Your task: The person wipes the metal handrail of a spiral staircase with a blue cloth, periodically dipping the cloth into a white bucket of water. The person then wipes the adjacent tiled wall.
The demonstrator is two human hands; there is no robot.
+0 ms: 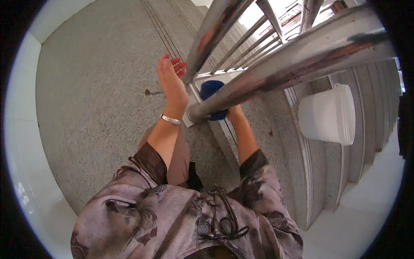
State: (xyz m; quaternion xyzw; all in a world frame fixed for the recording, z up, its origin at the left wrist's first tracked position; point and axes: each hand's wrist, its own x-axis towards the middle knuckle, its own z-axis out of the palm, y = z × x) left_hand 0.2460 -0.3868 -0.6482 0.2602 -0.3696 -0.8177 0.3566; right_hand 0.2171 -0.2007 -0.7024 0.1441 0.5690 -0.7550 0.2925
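Observation:
My left hand [172, 81] is raised beside the metal railing post, its reddened fingers slightly curled and nothing held in it. A silver bangle [170, 119] circles that wrist. My right hand [234, 111] reaches under the thick metal handrail [278, 68], its fingers mostly hidden behind the rail and a dark blue cloth [212, 89]. That hand is against the cloth, which shows on both sides of the rail near its lower end. Whether the fingers grip the cloth is most likely, as it bunches at them.
A white plastic bucket [323, 115] stands on the stairs [304, 168] to the right. Thin metal balusters [249, 42] run beyond the handrail. Grooved steps [165, 29] rise at the top, and a pale tiled wall [21, 129] borders the rough landing [90, 97] at the left.

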